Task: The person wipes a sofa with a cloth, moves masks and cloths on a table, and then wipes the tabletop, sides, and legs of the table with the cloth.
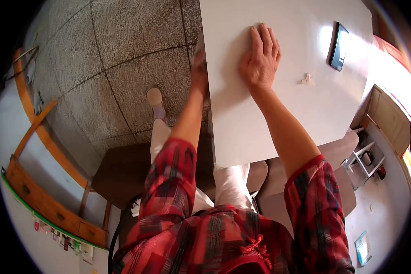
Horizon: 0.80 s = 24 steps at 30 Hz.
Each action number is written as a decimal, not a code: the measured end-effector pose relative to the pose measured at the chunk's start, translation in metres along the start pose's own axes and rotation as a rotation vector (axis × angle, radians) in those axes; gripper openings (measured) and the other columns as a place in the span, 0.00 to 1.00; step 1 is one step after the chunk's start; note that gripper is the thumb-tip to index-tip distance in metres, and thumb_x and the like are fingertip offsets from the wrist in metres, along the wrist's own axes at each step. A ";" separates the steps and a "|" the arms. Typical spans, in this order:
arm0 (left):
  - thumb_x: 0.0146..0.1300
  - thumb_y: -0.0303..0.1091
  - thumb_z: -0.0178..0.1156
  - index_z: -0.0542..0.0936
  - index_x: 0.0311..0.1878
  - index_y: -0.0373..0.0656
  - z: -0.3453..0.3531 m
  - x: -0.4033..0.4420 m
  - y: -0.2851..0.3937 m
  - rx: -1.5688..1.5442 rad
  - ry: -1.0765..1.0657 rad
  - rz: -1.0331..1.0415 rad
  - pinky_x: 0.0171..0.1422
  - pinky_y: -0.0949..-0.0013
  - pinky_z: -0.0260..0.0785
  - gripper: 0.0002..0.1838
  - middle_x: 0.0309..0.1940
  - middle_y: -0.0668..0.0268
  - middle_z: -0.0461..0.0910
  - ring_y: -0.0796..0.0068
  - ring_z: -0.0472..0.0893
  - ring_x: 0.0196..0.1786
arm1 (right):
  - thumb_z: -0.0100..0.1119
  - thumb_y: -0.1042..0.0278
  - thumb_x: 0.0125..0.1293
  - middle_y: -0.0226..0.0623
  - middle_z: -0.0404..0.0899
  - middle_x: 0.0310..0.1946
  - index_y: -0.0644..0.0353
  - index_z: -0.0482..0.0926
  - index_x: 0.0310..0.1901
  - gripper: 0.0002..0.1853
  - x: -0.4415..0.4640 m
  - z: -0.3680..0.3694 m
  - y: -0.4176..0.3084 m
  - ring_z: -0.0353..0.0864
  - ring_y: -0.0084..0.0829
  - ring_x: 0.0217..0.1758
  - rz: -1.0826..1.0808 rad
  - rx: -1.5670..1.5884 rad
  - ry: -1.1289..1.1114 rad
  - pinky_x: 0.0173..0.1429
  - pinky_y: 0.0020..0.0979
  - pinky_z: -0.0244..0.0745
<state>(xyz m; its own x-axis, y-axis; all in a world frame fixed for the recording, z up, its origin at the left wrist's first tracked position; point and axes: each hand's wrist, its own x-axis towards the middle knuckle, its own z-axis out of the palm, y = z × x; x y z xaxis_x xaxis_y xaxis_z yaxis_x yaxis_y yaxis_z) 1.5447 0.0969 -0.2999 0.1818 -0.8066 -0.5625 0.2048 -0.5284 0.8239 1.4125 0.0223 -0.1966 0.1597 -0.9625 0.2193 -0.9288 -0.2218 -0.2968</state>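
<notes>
My right hand [261, 61] lies flat on the white tabletop [233, 123], palm down, its fingers stretched out and pointing away from me. Nothing shows in it. At the left edge of the table is my left hand [199, 71], lower than the top and close against its side. Blur and the table's edge conceal most of its fingers, so its grip is unclear. Right of my right hand, a small clear plastic piece [308, 80] sits on the tabletop. A dark smartphone [339, 47] lies farther right.
Brown cushioned seating [118, 171] runs along the near side of the table. A grey speckled tile floor [132, 59] extends to the left, with a wooden drawer unit [50, 201] beyond it. On the right stands a metal step stool [365, 160].
</notes>
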 end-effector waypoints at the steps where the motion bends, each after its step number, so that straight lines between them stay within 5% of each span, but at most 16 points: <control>1: 0.68 0.34 0.50 0.70 0.62 0.39 0.004 0.035 0.023 -0.093 -0.015 0.048 0.65 0.65 0.62 0.21 0.62 0.56 0.69 0.63 0.68 0.65 | 0.47 0.75 0.55 0.39 0.65 0.64 0.55 0.71 0.58 0.25 0.002 0.000 0.002 0.59 0.44 0.69 -0.004 -0.015 0.008 0.72 0.46 0.49; 4: 0.66 0.36 0.53 0.73 0.57 0.37 0.015 0.095 0.114 -0.400 -0.114 0.066 0.48 0.64 0.75 0.19 0.50 0.56 0.79 0.63 0.80 0.49 | 0.47 0.76 0.55 0.40 0.65 0.64 0.55 0.72 0.58 0.25 0.005 -0.002 -0.002 0.60 0.44 0.69 0.023 -0.039 -0.026 0.72 0.46 0.50; 6: 0.67 0.38 0.47 0.75 0.54 0.38 0.005 0.135 0.107 -0.010 -0.157 0.262 0.42 0.64 0.75 0.18 0.43 0.56 0.81 0.65 0.81 0.42 | 0.45 0.77 0.54 0.42 0.66 0.63 0.57 0.71 0.59 0.28 0.007 -0.004 -0.002 0.61 0.45 0.68 -0.016 -0.013 -0.005 0.71 0.46 0.50; 8: 0.63 0.33 0.51 0.78 0.50 0.39 -0.004 0.157 0.093 0.081 -0.151 -0.088 0.37 0.64 0.75 0.15 0.36 0.57 0.83 0.64 0.82 0.35 | 0.44 0.78 0.53 0.43 0.67 0.63 0.58 0.70 0.60 0.28 0.007 0.000 0.001 0.61 0.46 0.68 -0.062 -0.056 -0.008 0.71 0.45 0.51; 9: 0.59 0.30 0.54 0.78 0.48 0.36 -0.005 0.142 0.093 -0.126 -0.154 0.033 0.37 0.63 0.75 0.14 0.36 0.54 0.82 0.64 0.82 0.37 | 0.43 0.78 0.54 0.44 0.67 0.63 0.58 0.70 0.60 0.28 0.008 0.001 0.001 0.62 0.46 0.68 -0.073 -0.054 -0.010 0.71 0.44 0.51; 10: 0.59 0.28 0.53 0.77 0.50 0.35 -0.013 0.143 0.066 0.062 -0.172 0.043 0.39 0.62 0.76 0.16 0.36 0.53 0.82 0.64 0.83 0.37 | 0.43 0.78 0.54 0.44 0.67 0.63 0.58 0.70 0.60 0.28 0.008 0.001 0.000 0.62 0.46 0.68 -0.082 -0.055 -0.004 0.71 0.44 0.51; 11: 0.59 0.36 0.60 0.71 0.54 0.35 -0.014 0.117 0.067 -0.037 -0.235 -0.034 0.40 0.65 0.77 0.22 0.41 0.54 0.81 0.65 0.82 0.41 | 0.41 0.78 0.55 0.44 0.67 0.62 0.58 0.70 0.60 0.27 0.010 0.002 -0.002 0.62 0.46 0.67 -0.095 -0.049 0.012 0.70 0.44 0.52; 15: 0.57 0.21 0.57 0.59 0.63 0.43 -0.028 -0.004 -0.003 -0.300 -0.280 -0.502 0.41 0.64 0.76 0.30 0.47 0.53 0.77 0.61 0.80 0.44 | 0.39 0.79 0.56 0.43 0.67 0.62 0.60 0.71 0.59 0.26 0.009 0.004 -0.004 0.63 0.45 0.67 -0.083 -0.102 0.006 0.69 0.42 0.53; 19: 0.59 0.29 0.61 0.67 0.62 0.41 -0.026 -0.124 -0.101 -0.027 -0.261 -0.625 0.50 0.67 0.72 0.27 0.49 0.60 0.77 0.63 0.78 0.48 | 0.38 0.79 0.57 0.43 0.67 0.62 0.61 0.71 0.58 0.26 0.011 0.005 -0.006 0.63 0.45 0.67 -0.064 -0.108 -0.012 0.69 0.41 0.54; 23: 0.63 0.30 0.58 0.67 0.63 0.43 -0.027 -0.116 -0.053 -0.034 -0.373 -0.515 0.54 0.70 0.69 0.24 0.52 0.62 0.76 0.71 0.75 0.51 | 0.38 0.78 0.58 0.44 0.68 0.62 0.61 0.71 0.59 0.25 0.012 0.002 -0.007 0.64 0.45 0.66 -0.066 -0.103 0.014 0.69 0.41 0.54; 24: 0.61 0.29 0.58 0.67 0.63 0.40 -0.019 -0.108 -0.038 -0.210 -0.249 -0.510 0.55 0.70 0.68 0.25 0.54 0.62 0.73 0.69 0.75 0.52 | 0.38 0.78 0.58 0.44 0.68 0.62 0.61 0.71 0.59 0.25 0.014 0.001 -0.008 0.64 0.45 0.66 -0.067 -0.107 0.044 0.69 0.41 0.54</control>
<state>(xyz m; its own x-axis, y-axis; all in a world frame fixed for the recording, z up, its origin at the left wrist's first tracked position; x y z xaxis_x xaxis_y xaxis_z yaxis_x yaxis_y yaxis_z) 1.5360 0.2087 -0.2716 -0.2150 -0.5166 -0.8288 0.3972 -0.8215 0.4090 1.4222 0.0105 -0.1921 0.2106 -0.9377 0.2763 -0.9472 -0.2656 -0.1795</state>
